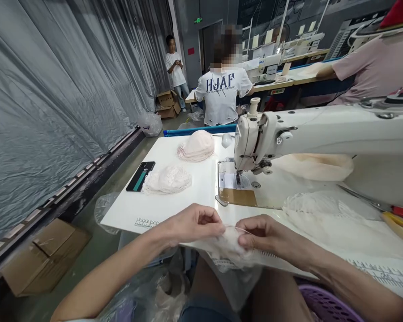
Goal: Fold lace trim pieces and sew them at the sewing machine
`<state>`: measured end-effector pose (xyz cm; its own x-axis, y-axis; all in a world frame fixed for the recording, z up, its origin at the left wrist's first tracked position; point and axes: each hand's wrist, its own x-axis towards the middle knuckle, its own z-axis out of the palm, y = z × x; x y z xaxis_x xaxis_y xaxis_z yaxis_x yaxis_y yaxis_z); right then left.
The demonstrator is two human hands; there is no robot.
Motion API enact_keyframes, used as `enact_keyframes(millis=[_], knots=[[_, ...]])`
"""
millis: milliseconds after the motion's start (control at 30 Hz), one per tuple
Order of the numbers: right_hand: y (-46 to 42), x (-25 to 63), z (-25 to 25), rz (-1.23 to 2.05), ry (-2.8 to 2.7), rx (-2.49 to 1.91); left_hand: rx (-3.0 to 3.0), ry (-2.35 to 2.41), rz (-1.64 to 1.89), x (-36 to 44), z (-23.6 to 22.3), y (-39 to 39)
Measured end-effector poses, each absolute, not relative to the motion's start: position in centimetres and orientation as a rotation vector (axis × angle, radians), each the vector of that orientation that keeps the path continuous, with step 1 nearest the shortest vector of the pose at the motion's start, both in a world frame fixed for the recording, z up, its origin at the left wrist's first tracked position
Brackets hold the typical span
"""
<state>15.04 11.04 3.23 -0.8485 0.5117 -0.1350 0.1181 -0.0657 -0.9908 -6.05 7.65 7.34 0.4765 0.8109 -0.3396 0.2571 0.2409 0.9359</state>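
At the front edge of the white sewing table [201, 197], both hands pinch a pale, thin piece of fabric [230, 243]. My left hand [201, 223] grips its left side between thumb and fingers. My right hand [260, 235] closes on the right side, and a fine thread or edge runs between the two. The fabric's lower part is blurred and hangs over the table edge. Just beyond stands a white sewing machine [255, 138], its needle area apart from the hands. Stacked pale bra cups [198, 145] and a lacy pale pile [168, 179] lie to the left.
A dark phone [141, 176] lies by the lacy pile. Scissors [359, 197] and yellow-and-red handles [401, 219] rest at right. A purple basket [325, 304] sits below the table. Cardboard boxes [47, 255] stand on the floor. Other people sit or stand ahead.
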Motion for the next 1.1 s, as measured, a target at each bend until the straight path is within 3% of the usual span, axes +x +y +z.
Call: enact_keyframes(millis=[100, 333, 533, 1100], knots=[[9.3, 15.9, 3.6, 2.156, -1.886, -0.627, 1.139, 1.027, 0.548, -5.1, 6.4, 4.8], [5.6, 19.3, 2.5, 2.023, -2.085, -0.685, 0.876, 1.023, 0.558, -3.2, 2.8, 0.5], [2.9, 20.5, 0.1, 2.252, -1.917, -0.709, 0.685, 1.046, 0.501, -2.5, -0.5, -2.1], [1.7, 21.3, -4.0, 2.420, -1.757, -0.663, 0.539, 0.932, 0.525, -2.5, -3.6, -3.0]])
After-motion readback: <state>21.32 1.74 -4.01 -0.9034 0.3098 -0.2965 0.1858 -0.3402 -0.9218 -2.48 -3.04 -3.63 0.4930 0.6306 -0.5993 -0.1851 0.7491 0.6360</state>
